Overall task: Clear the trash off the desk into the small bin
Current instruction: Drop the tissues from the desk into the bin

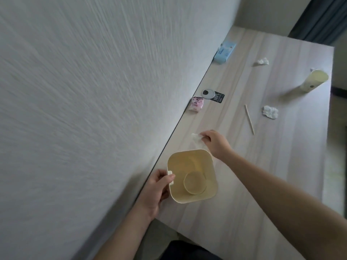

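A small cream bin (195, 162) with a rounded square rim stands near the desk's wall-side edge. My left hand (156, 190) grips its left rim, thumb over a white tab. Just beyond the bin, my right hand (216, 143) pinches a thin white wrapper (197, 140) that lies on the desk beside the bin's far rim. Farther out lie a wooden stick (249, 119), a crumpled tissue (270, 112) and a second crumpled tissue (262, 61).
The light wood desk (244, 194) runs along a white wall. A pink packet (196, 106), a black tag (218, 97) by a round cable grommet, and a blue wipes pack (224, 51) sit by the wall. A cream cylinder (314, 80) lies at the far right edge.
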A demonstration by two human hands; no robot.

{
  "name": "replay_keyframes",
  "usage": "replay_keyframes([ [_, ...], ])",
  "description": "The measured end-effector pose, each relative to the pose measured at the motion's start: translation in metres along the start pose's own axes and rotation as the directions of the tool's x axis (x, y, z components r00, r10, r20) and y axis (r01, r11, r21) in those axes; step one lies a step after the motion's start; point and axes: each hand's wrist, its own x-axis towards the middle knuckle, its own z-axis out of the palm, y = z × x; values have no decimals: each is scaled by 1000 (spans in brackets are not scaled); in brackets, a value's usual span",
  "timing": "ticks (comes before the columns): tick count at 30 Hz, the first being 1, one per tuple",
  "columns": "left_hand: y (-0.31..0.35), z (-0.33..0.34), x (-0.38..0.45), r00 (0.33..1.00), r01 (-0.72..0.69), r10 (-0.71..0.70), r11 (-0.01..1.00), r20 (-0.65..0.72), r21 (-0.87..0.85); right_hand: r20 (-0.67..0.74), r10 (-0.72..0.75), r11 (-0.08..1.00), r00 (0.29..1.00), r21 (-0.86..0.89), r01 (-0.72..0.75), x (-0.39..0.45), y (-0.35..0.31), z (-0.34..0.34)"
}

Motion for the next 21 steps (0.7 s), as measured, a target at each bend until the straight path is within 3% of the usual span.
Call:
replay_keyframes([
  [7, -3, 25, 3, 996, -1, -5, 998, 90, 69, -310, -16, 982, 951, 172, 73, -72, -14, -80],
  [10, -4, 36, 5, 992, -1, -15, 993, 127, 122, -354, -31, 959, 935, 254, 128, -110, -31, -105],
  [16, 0, 65, 6, 980, 9, -38, 989, 195, 147, -194, -207, 977, 959, 11, 213, -170, -52, -101],
  [21, -3, 83, 2, 972, -8, -24, 991, 233, 136, -4, -58, 973, 998, -224, 56, -182, -42, -73],
])
